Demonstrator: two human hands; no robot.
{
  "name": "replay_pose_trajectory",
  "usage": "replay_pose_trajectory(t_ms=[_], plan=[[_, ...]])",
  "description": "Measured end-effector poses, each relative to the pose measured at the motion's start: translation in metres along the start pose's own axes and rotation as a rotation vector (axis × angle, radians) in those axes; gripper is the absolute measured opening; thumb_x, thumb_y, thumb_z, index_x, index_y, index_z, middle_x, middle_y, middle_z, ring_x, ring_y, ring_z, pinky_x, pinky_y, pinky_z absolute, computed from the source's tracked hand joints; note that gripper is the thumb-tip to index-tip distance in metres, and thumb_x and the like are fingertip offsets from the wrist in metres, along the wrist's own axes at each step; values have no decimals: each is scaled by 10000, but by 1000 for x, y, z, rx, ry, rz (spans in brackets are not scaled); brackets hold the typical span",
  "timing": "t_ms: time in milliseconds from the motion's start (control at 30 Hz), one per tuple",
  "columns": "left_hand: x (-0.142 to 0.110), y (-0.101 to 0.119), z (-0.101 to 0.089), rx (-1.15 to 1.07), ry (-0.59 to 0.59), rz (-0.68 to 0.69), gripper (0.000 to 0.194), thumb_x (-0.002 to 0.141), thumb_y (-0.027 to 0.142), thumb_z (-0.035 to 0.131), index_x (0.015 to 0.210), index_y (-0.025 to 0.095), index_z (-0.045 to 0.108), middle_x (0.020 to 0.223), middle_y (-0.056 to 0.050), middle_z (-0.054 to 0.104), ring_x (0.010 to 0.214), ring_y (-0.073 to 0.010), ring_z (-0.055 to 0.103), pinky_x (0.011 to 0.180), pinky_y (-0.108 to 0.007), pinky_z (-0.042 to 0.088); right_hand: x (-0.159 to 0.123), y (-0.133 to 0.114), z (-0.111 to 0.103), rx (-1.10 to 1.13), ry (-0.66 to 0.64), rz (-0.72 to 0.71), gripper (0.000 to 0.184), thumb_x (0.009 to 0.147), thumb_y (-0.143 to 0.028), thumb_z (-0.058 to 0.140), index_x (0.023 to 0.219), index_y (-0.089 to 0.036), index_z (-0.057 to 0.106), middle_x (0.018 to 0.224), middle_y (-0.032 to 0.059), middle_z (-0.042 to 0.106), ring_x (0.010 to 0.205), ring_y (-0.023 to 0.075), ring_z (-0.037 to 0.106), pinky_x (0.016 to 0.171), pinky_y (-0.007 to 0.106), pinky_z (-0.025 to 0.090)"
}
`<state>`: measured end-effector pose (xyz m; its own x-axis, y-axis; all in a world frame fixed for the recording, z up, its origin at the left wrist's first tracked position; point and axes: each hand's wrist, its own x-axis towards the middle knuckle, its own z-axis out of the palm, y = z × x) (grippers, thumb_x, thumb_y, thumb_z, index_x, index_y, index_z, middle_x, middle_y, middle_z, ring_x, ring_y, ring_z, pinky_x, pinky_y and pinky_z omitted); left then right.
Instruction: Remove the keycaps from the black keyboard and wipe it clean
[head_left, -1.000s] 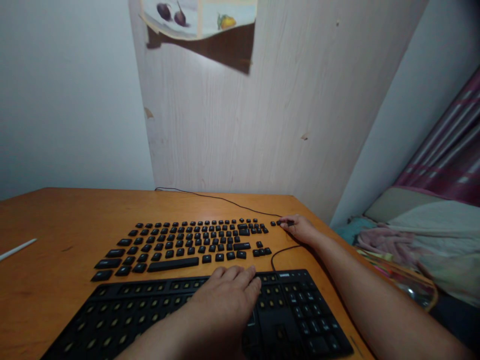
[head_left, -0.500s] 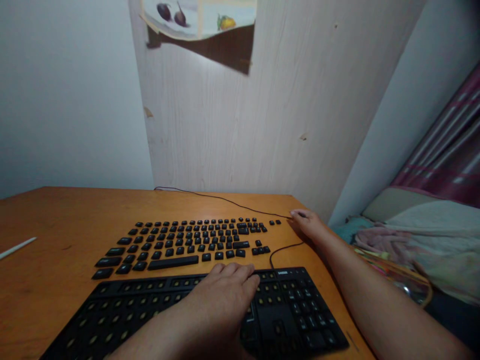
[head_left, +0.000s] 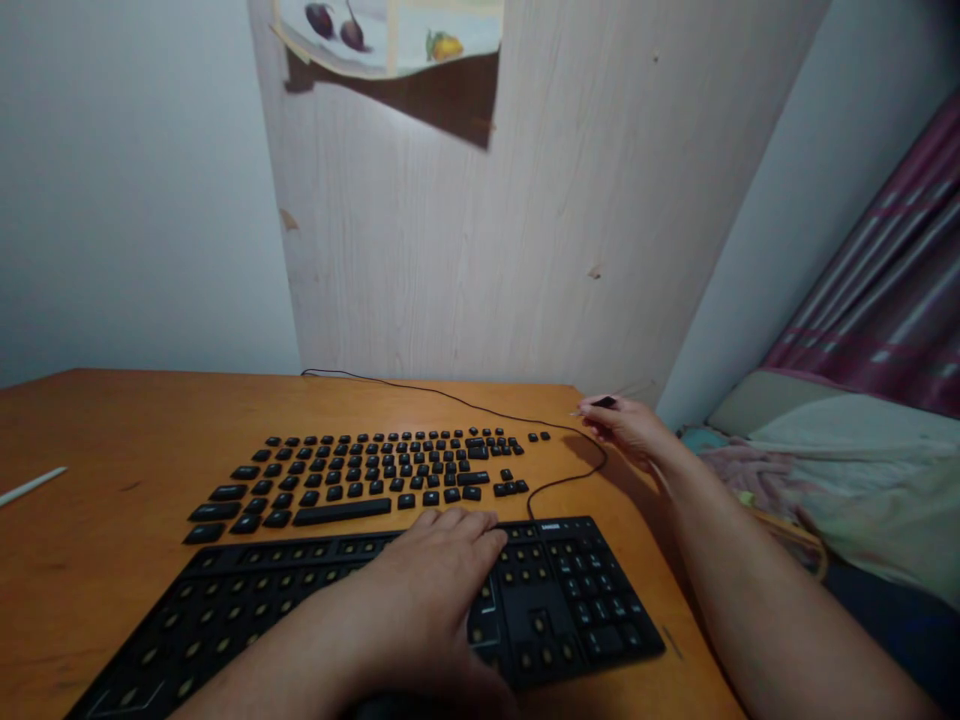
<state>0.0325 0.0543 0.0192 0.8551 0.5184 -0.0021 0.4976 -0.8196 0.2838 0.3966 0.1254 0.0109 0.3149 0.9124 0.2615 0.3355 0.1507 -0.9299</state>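
Note:
My left hand (head_left: pixel 431 575) lies flat, fingers together, on the middle of a black keyboard base (head_left: pixel 570 610) whose key sockets are bare. Behind it, loose black keycaps (head_left: pixel 360 478) are laid out on the orange table (head_left: pixel 97 560) in keyboard order. My right hand (head_left: pixel 626 428) is raised slightly above the table's far right corner. Its fingertips pinch a small black keycap (head_left: pixel 604 402). Two single keycaps (head_left: pixel 538 437) lie just left of it. The keyboard's black cable (head_left: pixel 450 400) runs across the table under that hand.
A white stick (head_left: pixel 31 485) lies at the table's left edge. A pale wood panel with a torn picture stands behind the table. Bedding and striped fabric (head_left: pixel 862 470) lie to the right, beyond the table's right edge.
My right hand took a small keycap from the end of the top row and lifted it up and to the right. The left hand stayed on the keyboard base.

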Motion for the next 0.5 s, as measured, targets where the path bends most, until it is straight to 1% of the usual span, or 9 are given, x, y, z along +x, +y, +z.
replay_pose_trajectory(t_ms=[133, 267, 400, 500], plan=[[0, 3, -4, 8, -7, 11, 1008, 545, 765, 654, 1373, 215, 486, 1481, -122, 427, 1322, -372, 410, 1124, -500, 281, -5, -15, 0, 45, -21, -11, 376, 719, -516, 714, 813, -156, 654, 622, 9, 597, 513, 98, 480, 453, 216, 370], [0, 2, -5, 6, 13, 27, 994, 562, 748, 648, 1373, 197, 486, 1467, -128, 441, 1312, -371, 418, 1119, -490, 292, -6, -15, 3, 27, -14, -20, 348, 717, -499, 716, 758, -171, 608, 568, -10, 566, 473, 92, 452, 433, 215, 344], [0, 0, -2, 0, 26, 39, 976, 556, 737, 663, 1355, 199, 503, 1458, -126, 447, 1306, -380, 419, 1112, -490, 301, -1, 1, 9, -36, 24, -20, 368, 744, -540, 661, 825, -196, 560, 644, 9, 621, 507, 114, 535, 447, 208, 366], [1, -2, 2, -1, 32, 47, 970, 553, 734, 671, 1346, 199, 510, 1454, -131, 448, 1303, -387, 417, 1109, -501, 298, 7, 23, 14, -127, 60, -23, 348, 789, -555, 576, 826, -212, 528, 637, 1, 603, 553, 145, 586, 460, 212, 379]])
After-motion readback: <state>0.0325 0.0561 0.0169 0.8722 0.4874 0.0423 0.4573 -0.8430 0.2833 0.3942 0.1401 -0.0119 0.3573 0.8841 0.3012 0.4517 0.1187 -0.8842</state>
